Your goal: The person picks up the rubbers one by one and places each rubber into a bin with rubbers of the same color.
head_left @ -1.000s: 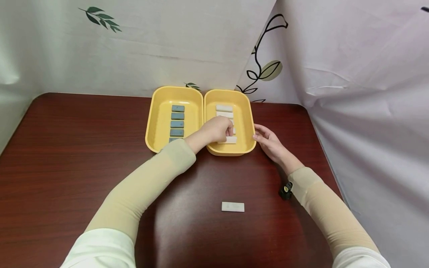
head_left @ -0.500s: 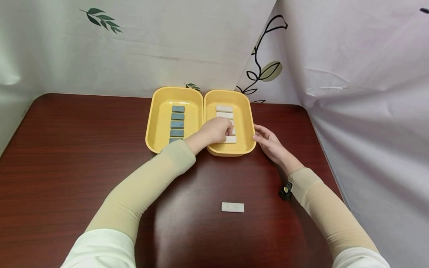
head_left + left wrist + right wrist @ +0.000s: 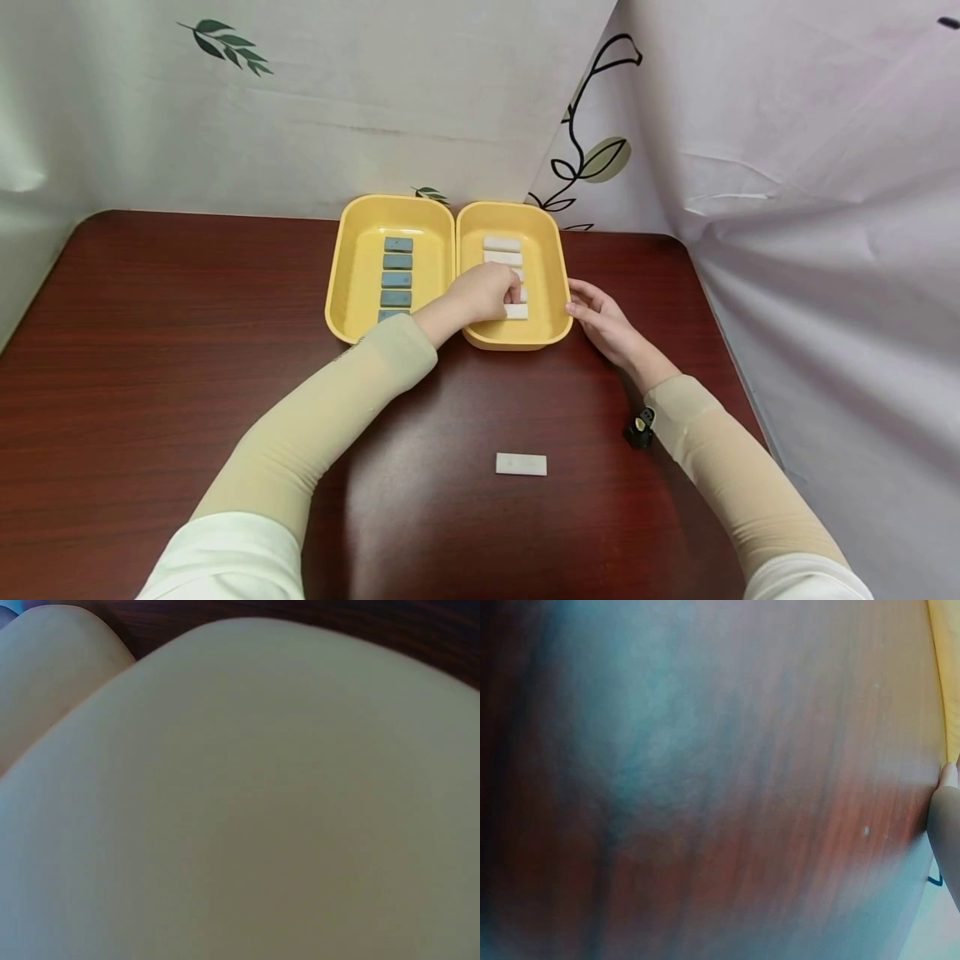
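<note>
In the head view, my left hand [image 3: 486, 290] reaches into the right yellow tray [image 3: 557, 250], its fingers curled down at a white rectangular block [image 3: 517, 312] nearest the front. The hand covers the left part of that block. Several more white blocks [image 3: 502, 243] lie in a column behind it, some partly hidden by the hand. My right hand [image 3: 609, 325] rests at the tray's right outer wall, thumb and fingers extended against it. The right wrist view catches a finger [image 3: 946, 806] beside the yellow wall. Sleeve fills most of the left wrist view.
A second yellow tray [image 3: 347, 275] stands against the first on the left, with several blue-grey blocks [image 3: 397, 280] in a column. Another white block [image 3: 521, 464] lies on the dark red table [image 3: 187, 350] in front. Patterned cloth [image 3: 337, 100] hangs behind.
The front white block has shifted very slightly away from me, and less of it shows beside the left hand. The right hand stays at the tray wall.
</note>
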The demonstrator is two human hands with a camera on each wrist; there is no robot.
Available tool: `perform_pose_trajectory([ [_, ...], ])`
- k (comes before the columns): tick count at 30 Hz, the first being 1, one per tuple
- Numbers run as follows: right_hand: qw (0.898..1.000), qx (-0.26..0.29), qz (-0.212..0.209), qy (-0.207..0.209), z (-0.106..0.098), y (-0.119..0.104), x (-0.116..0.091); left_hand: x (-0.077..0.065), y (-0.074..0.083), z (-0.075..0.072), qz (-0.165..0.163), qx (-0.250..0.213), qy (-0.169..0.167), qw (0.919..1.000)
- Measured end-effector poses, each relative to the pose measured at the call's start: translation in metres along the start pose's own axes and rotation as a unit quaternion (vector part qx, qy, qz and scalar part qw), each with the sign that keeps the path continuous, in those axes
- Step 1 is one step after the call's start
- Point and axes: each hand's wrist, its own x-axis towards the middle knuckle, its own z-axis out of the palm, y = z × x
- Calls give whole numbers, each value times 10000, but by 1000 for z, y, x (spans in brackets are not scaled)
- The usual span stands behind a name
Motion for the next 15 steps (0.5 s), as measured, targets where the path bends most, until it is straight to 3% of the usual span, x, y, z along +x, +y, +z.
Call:
perform_pose_trajectory([
  [15, 10000, -15, 25, 34, 0, 1, 1, -2, -1, 2, 195, 9, 74, 9998],
])
